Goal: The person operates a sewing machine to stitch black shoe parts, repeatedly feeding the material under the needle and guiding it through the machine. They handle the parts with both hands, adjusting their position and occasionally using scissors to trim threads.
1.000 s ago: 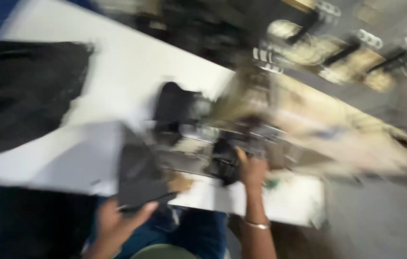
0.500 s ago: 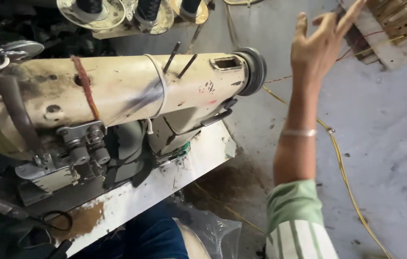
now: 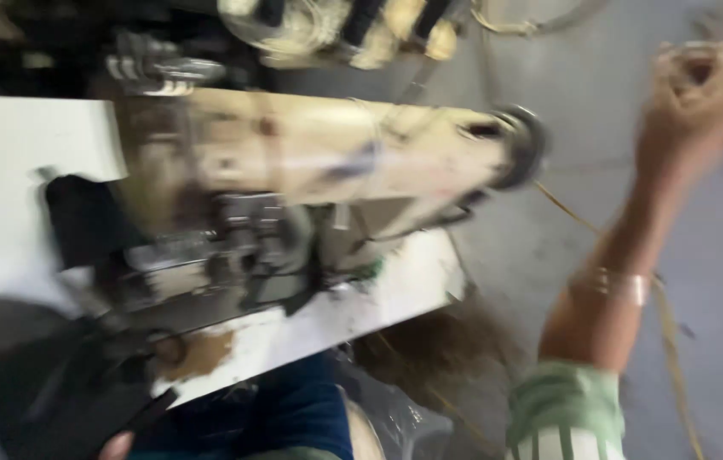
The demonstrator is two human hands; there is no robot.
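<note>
My right hand (image 3: 700, 81) is raised at the upper right, over the grey floor and away from the machine. Its fingers look curled, but blur hides whether it holds anything. A metal bracelet (image 3: 613, 285) sits on the wrist above a green striped sleeve (image 3: 567, 411). A cream industrial sewing machine (image 3: 319, 153) stands on a white table (image 3: 395, 290), its handwheel (image 3: 519, 145) towards my right arm. Only a small part of my left hand (image 3: 114, 445) shows at the bottom edge, next to dark fabric (image 3: 46, 392).
Thread cones (image 3: 336, 21) stand behind the machine at the top. A rusty brown stain (image 3: 199, 353) marks the table's near edge. A yellow cord (image 3: 676, 375) trails over the grey floor on the right. My blue-clad knee (image 3: 302, 417) is below the table.
The view has swung left, showing more of the white table. My right hand stays raised, and its spread fingers have curled in.
</note>
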